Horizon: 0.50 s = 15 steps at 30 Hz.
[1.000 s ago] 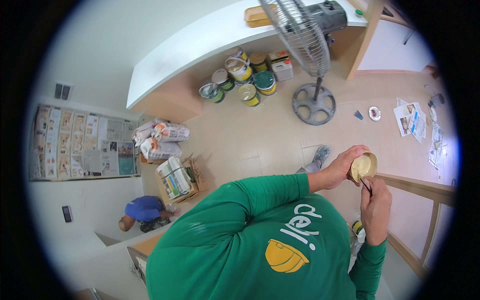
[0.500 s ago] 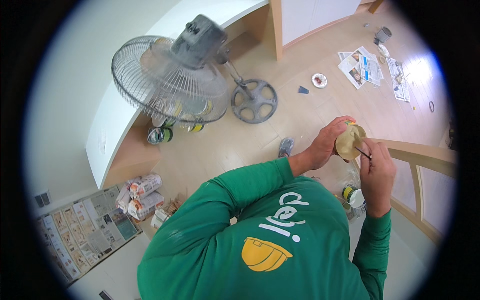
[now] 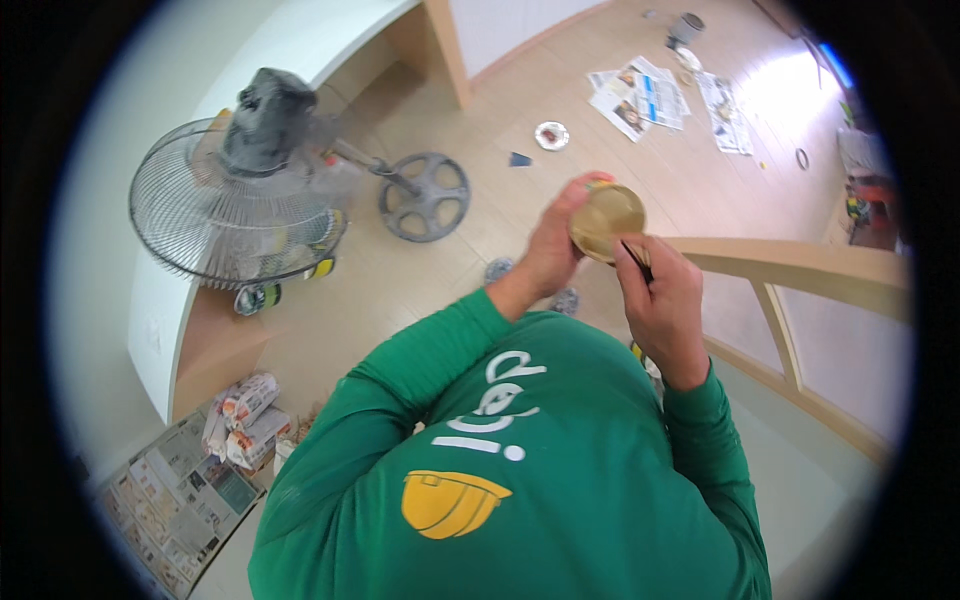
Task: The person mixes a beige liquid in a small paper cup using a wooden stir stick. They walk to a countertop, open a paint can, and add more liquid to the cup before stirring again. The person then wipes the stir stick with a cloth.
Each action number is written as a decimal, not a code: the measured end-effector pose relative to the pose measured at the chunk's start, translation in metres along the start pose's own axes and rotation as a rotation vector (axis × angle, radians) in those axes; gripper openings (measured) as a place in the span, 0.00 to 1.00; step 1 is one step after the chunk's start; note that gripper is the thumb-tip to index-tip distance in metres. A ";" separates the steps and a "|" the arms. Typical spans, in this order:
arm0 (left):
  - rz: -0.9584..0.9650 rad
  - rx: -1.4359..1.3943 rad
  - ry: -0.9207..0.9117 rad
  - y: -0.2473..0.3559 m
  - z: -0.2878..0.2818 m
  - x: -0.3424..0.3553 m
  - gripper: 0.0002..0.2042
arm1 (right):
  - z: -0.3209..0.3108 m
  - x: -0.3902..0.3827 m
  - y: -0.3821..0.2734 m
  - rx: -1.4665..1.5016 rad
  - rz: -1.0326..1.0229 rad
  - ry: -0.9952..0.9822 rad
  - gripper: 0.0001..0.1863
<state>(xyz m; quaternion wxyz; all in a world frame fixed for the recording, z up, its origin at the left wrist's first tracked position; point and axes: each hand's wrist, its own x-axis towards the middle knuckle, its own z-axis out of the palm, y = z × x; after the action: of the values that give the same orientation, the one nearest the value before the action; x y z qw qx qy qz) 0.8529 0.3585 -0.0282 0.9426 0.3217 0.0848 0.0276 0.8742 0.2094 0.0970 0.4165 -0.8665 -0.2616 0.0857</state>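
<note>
A small gold-coloured open tin (image 3: 606, 208) with pale cream content sits in my left hand (image 3: 553, 234), whose fingers are wrapped round its side. My right hand (image 3: 668, 300) is closed on a thin dark handle (image 3: 640, 264) that reaches into the tin from its near right edge; the end inside is hard to make out. Both hands are above the floor, out from my green-sleeved torso, beside a pale wooden frame (image 3: 822, 262) with light panels on my right.
A standing fan (image 3: 272, 120) is at the left before a white counter (image 3: 155, 354), with paint containers (image 3: 258, 298) below. Newspapers (image 3: 640, 98), a round dish (image 3: 551, 136) and a grey can (image 3: 686, 28) lie ahead on the floor (image 3: 500, 190). Wrapped bundles (image 3: 247, 410) are at lower left.
My view has swung rightward, moving the fan and floor items leftward in the picture. The co-worker seen earlier is out of view. Both hands keep hold of tin and handle.
</note>
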 end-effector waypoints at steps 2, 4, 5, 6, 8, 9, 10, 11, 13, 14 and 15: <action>-0.014 -0.047 -0.021 0.007 0.004 -0.002 0.28 | -0.013 0.009 0.003 0.054 0.025 0.032 0.05; -0.032 -0.051 -0.075 0.010 0.006 0.000 0.28 | -0.022 0.018 0.016 0.082 -0.056 0.034 0.06; -0.031 -0.061 -0.053 0.009 0.008 0.001 0.29 | -0.024 0.019 0.020 0.102 -0.098 0.031 0.07; -0.030 -0.071 -0.030 0.007 0.011 0.001 0.30 | -0.026 0.018 0.023 0.039 -0.157 -0.005 0.08; -0.014 -0.065 0.017 0.003 0.016 0.004 0.30 | -0.029 0.015 0.026 -0.083 -0.274 -0.084 0.12; 0.000 -0.050 0.042 0.000 0.018 0.006 0.30 | -0.030 0.012 0.027 -0.117 -0.312 -0.104 0.13; 0.014 -0.034 0.066 -0.002 0.019 0.008 0.30 | -0.031 0.007 0.027 -0.150 -0.350 -0.125 0.15; 0.014 -0.024 0.060 -0.003 0.018 0.007 0.30 | -0.031 0.002 0.027 -0.182 -0.389 -0.149 0.17; 0.015 -0.002 0.047 -0.005 0.017 0.005 0.30 | -0.038 0.002 0.028 -0.198 -0.362 -0.161 0.16; 0.009 -0.016 0.046 -0.003 0.017 0.003 0.30 | -0.041 0.005 0.029 -0.187 -0.352 -0.150 0.16; 0.005 -0.030 0.045 -0.003 0.019 0.003 0.29 | -0.044 0.009 0.031 -0.175 -0.343 -0.140 0.16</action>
<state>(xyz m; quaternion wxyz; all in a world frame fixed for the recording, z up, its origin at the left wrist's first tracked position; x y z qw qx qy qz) 0.8593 0.3450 -0.0155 0.9452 0.3068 0.1050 0.0384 0.9097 0.1685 0.1015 0.3289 -0.8339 -0.4403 0.0506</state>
